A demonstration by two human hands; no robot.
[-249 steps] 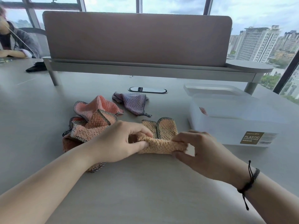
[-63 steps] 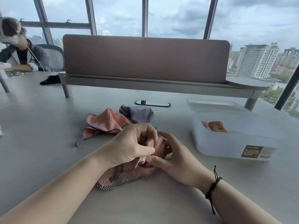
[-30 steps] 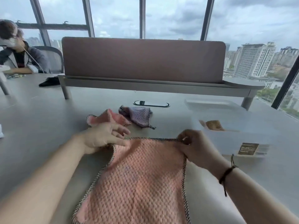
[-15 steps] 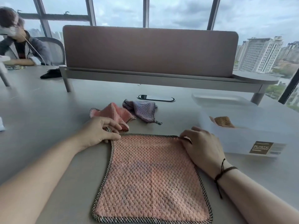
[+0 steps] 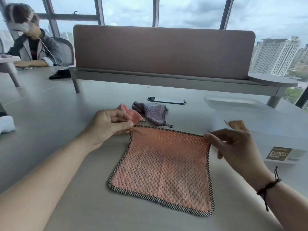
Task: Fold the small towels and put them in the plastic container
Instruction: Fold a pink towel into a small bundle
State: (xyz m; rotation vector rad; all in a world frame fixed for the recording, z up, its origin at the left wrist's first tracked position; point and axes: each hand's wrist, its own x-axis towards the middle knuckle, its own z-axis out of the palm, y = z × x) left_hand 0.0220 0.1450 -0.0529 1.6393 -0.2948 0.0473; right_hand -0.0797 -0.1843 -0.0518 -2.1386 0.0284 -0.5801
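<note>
A pink towel (image 5: 164,165) with a checked border lies spread on the table in front of me, its far edge lifted slightly. My left hand (image 5: 110,125) pinches its far left corner. My right hand (image 5: 233,147) pinches its far right corner. Behind the left hand lie a crumpled pink towel (image 5: 131,112) and a purple towel (image 5: 154,113). The clear plastic container (image 5: 260,140) stands to the right with a folded tan towel (image 5: 238,125) inside.
The container's lid (image 5: 231,101) lies behind it. A grey desk divider (image 5: 163,52) on a raised shelf crosses the back. A cable port (image 5: 166,100) sits in the table. A person (image 5: 31,40) sits at the far left. A white object (image 5: 6,124) lies at the left edge.
The tan towel went into the container. A pink towel was picked from the pile and spread flat. Both hands now lift its far corners off the table.
</note>
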